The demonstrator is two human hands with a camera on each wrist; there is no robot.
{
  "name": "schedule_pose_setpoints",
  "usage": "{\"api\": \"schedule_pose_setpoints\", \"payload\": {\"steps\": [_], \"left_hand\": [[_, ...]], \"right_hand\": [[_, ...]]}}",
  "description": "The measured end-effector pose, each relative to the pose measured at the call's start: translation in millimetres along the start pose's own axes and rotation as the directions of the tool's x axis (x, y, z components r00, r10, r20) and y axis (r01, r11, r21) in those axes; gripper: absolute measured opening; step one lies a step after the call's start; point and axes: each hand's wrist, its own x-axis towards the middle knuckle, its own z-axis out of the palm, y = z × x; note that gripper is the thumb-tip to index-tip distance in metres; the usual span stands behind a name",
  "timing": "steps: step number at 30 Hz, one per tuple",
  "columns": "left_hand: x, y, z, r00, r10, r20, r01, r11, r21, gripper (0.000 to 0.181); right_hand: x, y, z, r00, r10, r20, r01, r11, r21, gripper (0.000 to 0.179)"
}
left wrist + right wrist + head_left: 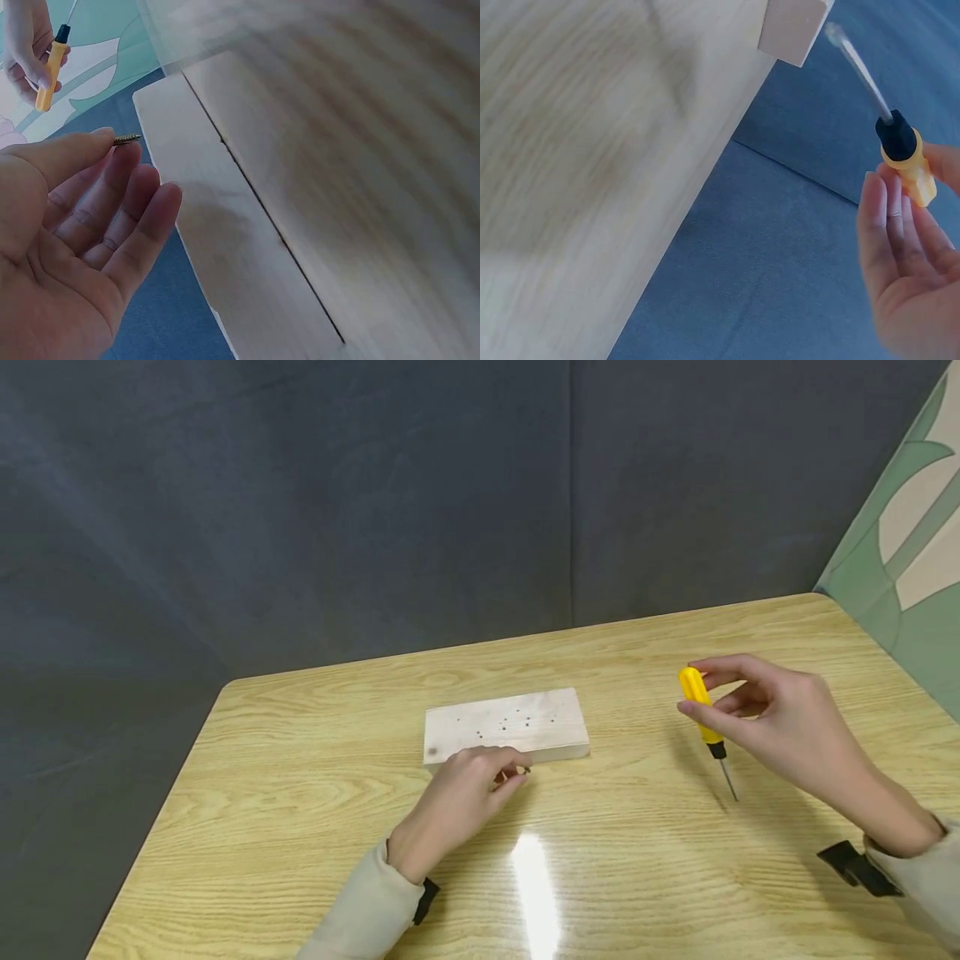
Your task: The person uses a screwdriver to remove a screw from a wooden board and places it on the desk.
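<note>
Between thumb and index finger my left hand (pixel 467 793) pinches a small brass-coloured screw (pixel 127 139), its pointed end sticking out past the fingertips. That hand is at the near edge of a pale wooden block (pixel 517 718), whose top face has several small dark holes or screw heads. Off to the right, my right hand (pixel 787 718) holds a screwdriver (pixel 702 708) by its yellow handle, above the table. The screwdriver's black collar and metal shaft (pixel 861 73) point down toward the tabletop, the tip apart from the block.
The light wood-grain table (pixel 315 810) carries the block near its middle. A dark blue-grey curtain (pixel 405 510) hangs behind it, and a green and white patterned panel (pixel 911 543) borders the right side. A black wrist strap (pixel 858 868) shows at the right sleeve.
</note>
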Motion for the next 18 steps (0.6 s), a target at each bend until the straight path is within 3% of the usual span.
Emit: {"api": "schedule_pose_setpoints", "payload": {"steps": [10,18], "left_hand": [[-10.5,-7.2,4.2,1.000,-0.011,0.022,0.011,1.000,-0.005,0.011],[-17.4,-13.6,5.6,0.999,-0.032,0.034,0.033,0.999,-0.026,0.007]], "right_hand": [[-5.7,7.3,2.0,0.998,-0.006,0.063,0.012,0.996,-0.093,0.044],[-11.9,16.8,4.3,0.981,0.034,0.192,-0.006,0.990,-0.143,0.039]]}}
